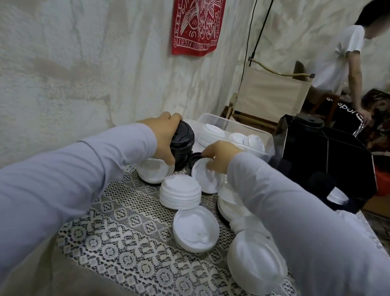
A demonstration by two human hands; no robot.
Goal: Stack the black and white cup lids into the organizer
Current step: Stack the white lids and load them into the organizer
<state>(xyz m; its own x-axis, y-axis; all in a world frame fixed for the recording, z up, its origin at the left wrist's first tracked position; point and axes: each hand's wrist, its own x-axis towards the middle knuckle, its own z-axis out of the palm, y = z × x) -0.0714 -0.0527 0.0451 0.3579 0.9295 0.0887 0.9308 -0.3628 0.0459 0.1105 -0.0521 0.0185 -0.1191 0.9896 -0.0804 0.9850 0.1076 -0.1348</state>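
Gripping one stack of black lids (182,143) in my left hand (165,138), I rest my right hand's (220,156) curled fingers on one upturned white lid (205,179); whether they pinch it, I cannot tell. Four white lid piles (180,192) lie nearer me. One black organizer (337,163) stands right of that hand.

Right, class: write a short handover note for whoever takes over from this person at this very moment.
Left hand: grips a stack of black plastic cup lids.
Right hand: fingers on an upturned white plastic lid; grip unclear.
Black compartmented organizer: far right of the table; a black lid stack shows at its top.
Done: that stack, apparently.
Left: the held lids, the white lid stacks on the lace tablecloth, and those in the clear plastic tub.
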